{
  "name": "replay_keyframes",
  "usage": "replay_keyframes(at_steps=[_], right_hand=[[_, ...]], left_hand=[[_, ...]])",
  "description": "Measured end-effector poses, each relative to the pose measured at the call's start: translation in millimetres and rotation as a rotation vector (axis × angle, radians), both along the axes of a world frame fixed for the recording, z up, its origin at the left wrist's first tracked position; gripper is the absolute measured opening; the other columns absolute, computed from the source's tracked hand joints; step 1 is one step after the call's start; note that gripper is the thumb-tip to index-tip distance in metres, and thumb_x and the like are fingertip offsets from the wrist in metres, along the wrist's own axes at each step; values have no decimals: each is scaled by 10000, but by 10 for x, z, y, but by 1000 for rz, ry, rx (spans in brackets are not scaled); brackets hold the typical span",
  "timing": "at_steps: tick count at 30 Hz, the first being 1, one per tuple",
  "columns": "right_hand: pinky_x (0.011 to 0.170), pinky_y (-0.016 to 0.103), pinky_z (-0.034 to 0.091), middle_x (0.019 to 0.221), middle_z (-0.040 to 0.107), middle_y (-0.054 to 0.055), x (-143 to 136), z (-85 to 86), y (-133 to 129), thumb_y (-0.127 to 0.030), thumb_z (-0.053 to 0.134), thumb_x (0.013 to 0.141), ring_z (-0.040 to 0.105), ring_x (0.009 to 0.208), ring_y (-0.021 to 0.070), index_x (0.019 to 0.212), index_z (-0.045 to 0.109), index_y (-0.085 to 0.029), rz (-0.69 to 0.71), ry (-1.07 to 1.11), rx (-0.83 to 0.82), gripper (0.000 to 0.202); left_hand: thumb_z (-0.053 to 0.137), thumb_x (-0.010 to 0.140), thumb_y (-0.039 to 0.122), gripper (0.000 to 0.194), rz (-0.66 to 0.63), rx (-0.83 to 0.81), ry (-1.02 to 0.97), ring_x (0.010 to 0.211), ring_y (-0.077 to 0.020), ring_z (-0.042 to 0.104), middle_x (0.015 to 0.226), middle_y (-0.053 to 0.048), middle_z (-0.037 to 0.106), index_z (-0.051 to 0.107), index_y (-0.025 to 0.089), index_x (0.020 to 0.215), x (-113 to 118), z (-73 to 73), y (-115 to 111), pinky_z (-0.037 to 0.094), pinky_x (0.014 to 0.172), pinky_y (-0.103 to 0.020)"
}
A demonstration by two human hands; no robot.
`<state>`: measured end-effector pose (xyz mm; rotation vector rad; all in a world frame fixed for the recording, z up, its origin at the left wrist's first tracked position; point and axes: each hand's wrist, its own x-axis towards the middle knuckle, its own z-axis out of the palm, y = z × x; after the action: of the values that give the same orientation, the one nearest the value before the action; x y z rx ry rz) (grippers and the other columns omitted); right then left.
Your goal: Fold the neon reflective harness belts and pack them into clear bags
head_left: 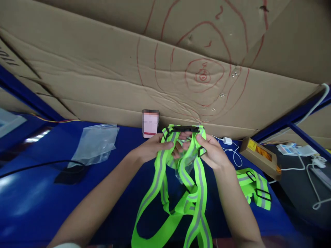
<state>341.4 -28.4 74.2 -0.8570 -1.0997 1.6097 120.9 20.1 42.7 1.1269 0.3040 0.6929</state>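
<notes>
Both my hands hold a neon-green reflective vest made of straps with grey stripes, up over the blue table. My left hand pinches a strap on the left side, its thumb lying across it. On the other side, my right hand grips a strap beside a small black buckle. A black band runs between the two hands at the top. The lower straps hang in loops toward me. Some fingers are hidden behind the straps. A second green reflective strap piece with black buckles lies right of my right forearm.
A phone leans on the cardboard wall marked with red rings. Clear plastic bags and a black flat item lie on the blue table. At right are a cardboard box, a white charger and cables.
</notes>
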Motion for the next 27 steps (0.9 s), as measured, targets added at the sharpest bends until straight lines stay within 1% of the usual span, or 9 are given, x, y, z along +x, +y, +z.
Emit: replay_keyframes(at_steps=[2, 5, 8, 10, 13, 16, 20, 24, 27], right_hand=[[520, 278, 576, 737, 741, 27, 57, -41, 26, -471, 784, 851, 684, 531, 162, 932, 720, -181, 95, -15, -7, 307], [392, 237, 475, 686, 708, -4, 75, -107, 74, -439, 747, 892, 600, 410, 128, 866, 682, -190, 159, -2, 57, 258], [536, 267, 550, 739, 728, 17, 38, -126, 108, -446, 734, 903, 651, 531, 141, 840, 695, -189, 44, -41, 143, 268], [733, 319, 597, 838, 757, 34, 10, -119, 117, -464, 771, 866, 715, 731, 184, 887, 718, -202, -66, -66, 188, 268], [899, 376, 579, 982, 768, 38, -24, -132, 122, -517, 807, 810, 720, 961, 234, 1010, 726, -238, -163, -74, 216, 353], [957, 377, 550, 1081, 754, 41, -64, -195, 140, -564, 749, 851, 697, 1044, 236, 1112, 711, -249, -260, -141, 278, 410], [950, 351, 537, 1020, 752, 33, -143, -276, 179, -574, 666, 917, 685, 1036, 231, 1152, 711, -257, -416, -300, 343, 397], [911, 338, 540, 970, 750, 32, -174, -264, 203, -614, 619, 929, 687, 988, 228, 1046, 741, -241, -406, -349, 342, 410], [985, 338, 519, 1053, 753, 25, -105, -207, 206, -615, 682, 886, 674, 1079, 224, 1046, 740, -249, -242, -302, 310, 404]], left_hand=[[862, 780, 386, 332, 8, 1, 63, 606, -174, 696, 718, -66, 727, 738, 116, 927, -34, 8, 20, 569, 621, -272], [808, 838, 396, 287, -35, 18, 55, 543, -166, 670, 634, -42, 693, 711, 128, 869, -3, 28, 8, 556, 571, -264], [706, 924, 423, 301, 74, 154, 80, 677, -175, 702, 844, -83, 751, 739, 134, 1000, 79, 43, -24, 567, 609, -264], [659, 959, 410, 305, 243, 324, 131, 873, -200, 719, 1034, -102, 761, 748, 148, 1089, 125, 35, -44, 587, 751, -285], [634, 975, 407, 311, 431, 487, 205, 1058, -229, 695, 1115, -92, 760, 755, 160, 1122, 173, -4, -74, 526, 1006, -346], [633, 967, 441, 354, 469, 462, 210, 1123, -256, 682, 1088, -84, 766, 736, 166, 1164, 246, -55, -120, 475, 1091, -389], [707, 907, 441, 364, 410, 423, 224, 1210, -288, 638, 1124, -71, 759, 736, 184, 1162, 390, -113, -180, 444, 1126, -413], [756, 864, 409, 372, 465, 380, 227, 1218, -301, 631, 1201, -72, 740, 737, 194, 1167, 446, -133, -180, 439, 1123, -427], [744, 879, 386, 341, 534, 410, 258, 1235, -296, 624, 1166, -75, 749, 732, 198, 1164, 395, -95, -140, 400, 1154, -434]])
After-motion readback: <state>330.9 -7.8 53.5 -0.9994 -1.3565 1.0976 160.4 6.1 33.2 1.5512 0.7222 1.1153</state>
